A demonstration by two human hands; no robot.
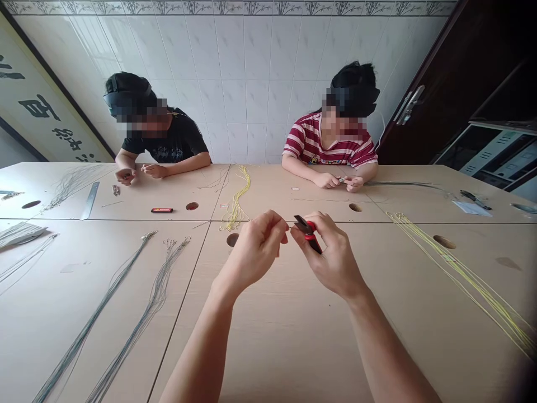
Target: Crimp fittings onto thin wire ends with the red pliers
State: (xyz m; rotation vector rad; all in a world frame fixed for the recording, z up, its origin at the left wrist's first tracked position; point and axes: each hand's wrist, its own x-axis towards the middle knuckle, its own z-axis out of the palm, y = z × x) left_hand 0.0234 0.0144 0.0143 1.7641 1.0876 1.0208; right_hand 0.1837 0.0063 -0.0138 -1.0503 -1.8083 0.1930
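Above the middle of the table, my left hand (257, 249) is closed in a pinch; what its fingertips hold is too small to make out. My right hand (338, 254) grips small pliers (311, 235) with red and black handles, their dark jaws pointing up and to the left. The fingertips of both hands almost meet beside the pliers. Behind my left hand lies a bundle of yellow wires (240, 201) with small ends. Another yellow wire bundle (457, 263) stretches along the table to the right of my right hand.
Grey wire bundles (107, 296) lie at the left. Across the table (289, 336), one person (180, 134) and another person (331, 140) work with their hands on the tabletop. A red-and-black pen-like object (161, 210), a metal ruler (89, 200) and round table holes (444, 242) are around.
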